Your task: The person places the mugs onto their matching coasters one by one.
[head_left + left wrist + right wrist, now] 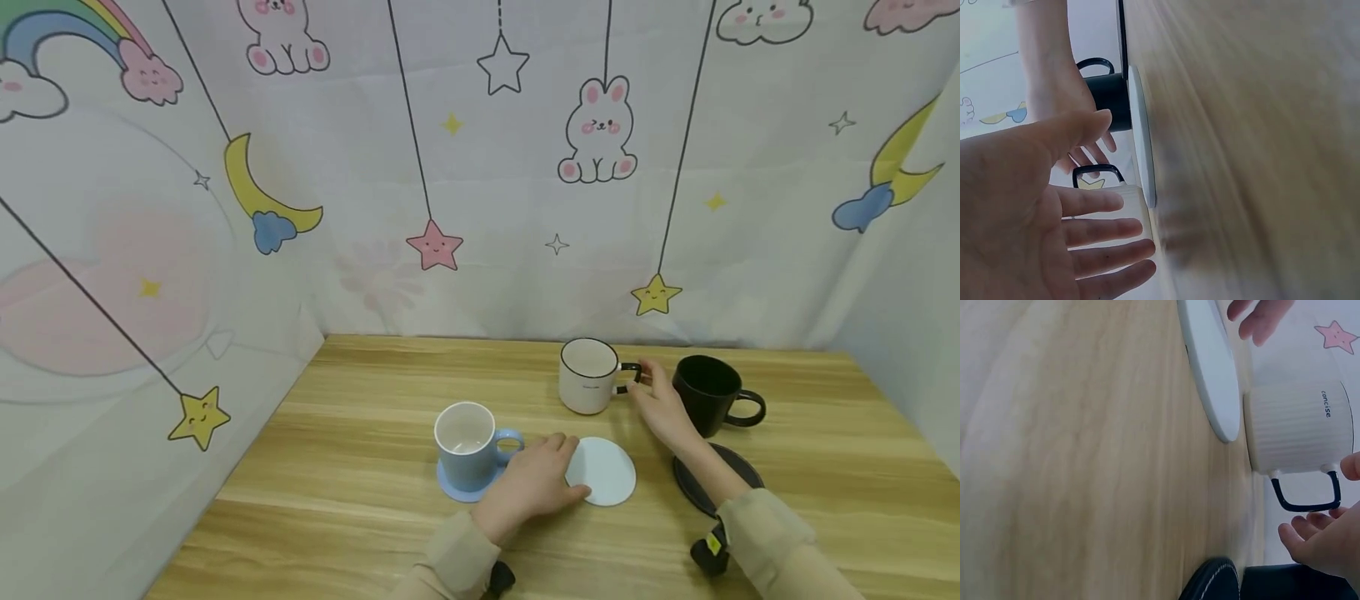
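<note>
Your L hand (534, 483) rests flat, fingers open, on white coaster (606, 473); R hand (660, 402), open, at white mug (587, 377) handle.

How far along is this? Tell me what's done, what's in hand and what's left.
Done: the blue mug stands on its blue coaster. In hand: the right hand reaches for the white mug by its handle, not yet gripping; the left hand rests flat on the white coaster. Probably left: the black mug stands off its black coaster.
</note>
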`<state>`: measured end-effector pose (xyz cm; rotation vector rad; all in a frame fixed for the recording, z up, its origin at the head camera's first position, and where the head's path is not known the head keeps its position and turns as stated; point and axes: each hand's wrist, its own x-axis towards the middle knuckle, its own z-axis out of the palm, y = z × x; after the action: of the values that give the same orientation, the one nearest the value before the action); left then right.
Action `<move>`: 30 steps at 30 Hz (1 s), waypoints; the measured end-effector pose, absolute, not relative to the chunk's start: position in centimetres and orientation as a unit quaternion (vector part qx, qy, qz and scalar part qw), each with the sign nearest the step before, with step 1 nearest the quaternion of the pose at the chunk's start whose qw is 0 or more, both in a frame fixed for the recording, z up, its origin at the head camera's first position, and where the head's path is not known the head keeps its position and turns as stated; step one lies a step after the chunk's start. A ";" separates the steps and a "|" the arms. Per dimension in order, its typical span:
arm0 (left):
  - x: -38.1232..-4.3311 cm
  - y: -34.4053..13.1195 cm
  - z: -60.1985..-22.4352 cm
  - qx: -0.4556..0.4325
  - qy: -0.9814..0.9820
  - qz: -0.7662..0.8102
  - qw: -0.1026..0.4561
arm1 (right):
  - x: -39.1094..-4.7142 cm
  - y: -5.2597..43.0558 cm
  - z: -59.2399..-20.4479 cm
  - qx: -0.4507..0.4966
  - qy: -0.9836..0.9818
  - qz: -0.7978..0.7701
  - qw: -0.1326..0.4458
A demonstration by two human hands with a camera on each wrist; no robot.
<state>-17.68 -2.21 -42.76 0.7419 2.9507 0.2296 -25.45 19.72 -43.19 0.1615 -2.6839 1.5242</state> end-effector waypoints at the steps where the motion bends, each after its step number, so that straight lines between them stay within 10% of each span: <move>1: -17.7 -2.2 -42.8 0.242 0.966 0.077 0.052 | -25.5 19.6 -43.2 0.048 -0.863 0.502 0.018; 30: -18.4 -2.0 -43.7 0.242 0.963 0.092 0.076 | -28.4 17.3 -43.3 -0.070 -0.755 0.652 0.003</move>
<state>-18.44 -1.96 -43.65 0.7264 2.8862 0.2756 -28.40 17.31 -43.26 -0.2196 -2.3679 2.0432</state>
